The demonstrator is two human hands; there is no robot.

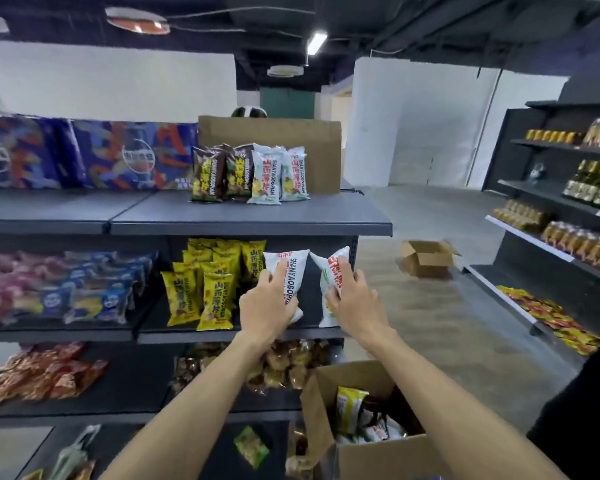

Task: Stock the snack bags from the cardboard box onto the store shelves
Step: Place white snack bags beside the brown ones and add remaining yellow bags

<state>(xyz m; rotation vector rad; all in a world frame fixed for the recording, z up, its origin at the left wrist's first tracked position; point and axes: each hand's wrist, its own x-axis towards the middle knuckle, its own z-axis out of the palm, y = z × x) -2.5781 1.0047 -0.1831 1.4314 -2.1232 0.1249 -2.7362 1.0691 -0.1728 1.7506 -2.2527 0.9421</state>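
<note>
Open at your feet, the cardboard box (371,441) sits beside the shelving with more snack bags inside, close enough to feed both arms. Your left hand (265,304) has its grip wrapped round one white snack bag (288,271); your right hand (352,299) grasps a second white bag (333,271), both raised upright at the middle shelf (222,336). You hold them just right of the yellow bags (205,292), likely to fill the gap there in matching rows.
</note>
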